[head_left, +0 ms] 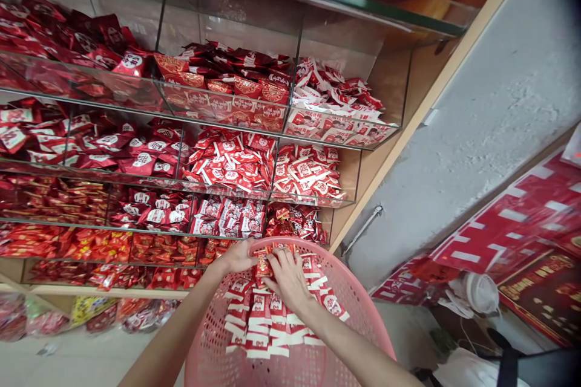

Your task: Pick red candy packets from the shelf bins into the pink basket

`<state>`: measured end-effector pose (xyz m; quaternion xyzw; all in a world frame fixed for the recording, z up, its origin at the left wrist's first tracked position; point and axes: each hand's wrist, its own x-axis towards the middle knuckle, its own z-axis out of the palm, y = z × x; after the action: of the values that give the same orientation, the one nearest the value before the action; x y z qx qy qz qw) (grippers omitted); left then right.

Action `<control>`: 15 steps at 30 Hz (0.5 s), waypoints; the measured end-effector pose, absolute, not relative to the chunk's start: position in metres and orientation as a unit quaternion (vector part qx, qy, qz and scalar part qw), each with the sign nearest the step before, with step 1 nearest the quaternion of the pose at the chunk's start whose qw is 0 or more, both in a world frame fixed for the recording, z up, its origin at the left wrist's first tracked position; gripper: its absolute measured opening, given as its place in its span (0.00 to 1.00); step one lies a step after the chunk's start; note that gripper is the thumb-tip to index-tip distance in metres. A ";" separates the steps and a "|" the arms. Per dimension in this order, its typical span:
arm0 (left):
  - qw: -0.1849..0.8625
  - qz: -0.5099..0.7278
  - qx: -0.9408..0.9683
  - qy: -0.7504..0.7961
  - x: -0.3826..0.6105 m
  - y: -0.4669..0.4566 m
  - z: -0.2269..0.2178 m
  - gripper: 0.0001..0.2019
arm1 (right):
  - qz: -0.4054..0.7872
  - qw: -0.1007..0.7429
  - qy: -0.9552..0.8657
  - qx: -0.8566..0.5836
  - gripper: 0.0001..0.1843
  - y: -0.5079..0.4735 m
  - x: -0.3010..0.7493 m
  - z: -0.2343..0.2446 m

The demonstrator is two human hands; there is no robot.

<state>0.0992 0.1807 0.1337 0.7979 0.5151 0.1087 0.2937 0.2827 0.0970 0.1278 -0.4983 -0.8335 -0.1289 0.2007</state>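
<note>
A pink perforated plastic basket (358, 314) stands below me, in front of the shelves. Inside it, small red and white candy packets (259, 314) lie in overlapping rows. My left hand (240, 256) is at the basket's back left rim, its fingers curled over the edge beside the packets; their tips are partly hidden. Within the basket, my right hand (288, 281) bends its fingers over a small cluster of orange-red packets (263, 264) near the back wall. Its thumb lies on the near side of that cluster, and the palm hides some packets.
Tiered shelves with clear dividers (290, 112) hold many red packets behind the basket. A wooden side panel (385, 163) meets a grey wall (490, 72). At right are red printed packaging (512, 224) and a white round object (481, 293). Bagged goods (95, 311) lie under the lowest shelf.
</note>
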 end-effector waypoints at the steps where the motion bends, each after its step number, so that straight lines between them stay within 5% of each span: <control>1: 0.290 0.106 0.798 0.518 0.100 0.180 0.135 0.16 | -0.129 0.201 -0.834 -0.498 0.28 0.097 0.283 0.129; 15: 0.268 0.091 0.792 0.541 0.103 0.174 0.144 0.15 | -0.116 0.195 -0.832 -0.506 0.30 0.096 0.285 0.132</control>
<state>0.1029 0.1741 0.1444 0.7918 0.5413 0.0911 0.2680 0.2848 0.0958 0.1320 -0.5063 -0.8319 -0.1162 0.1952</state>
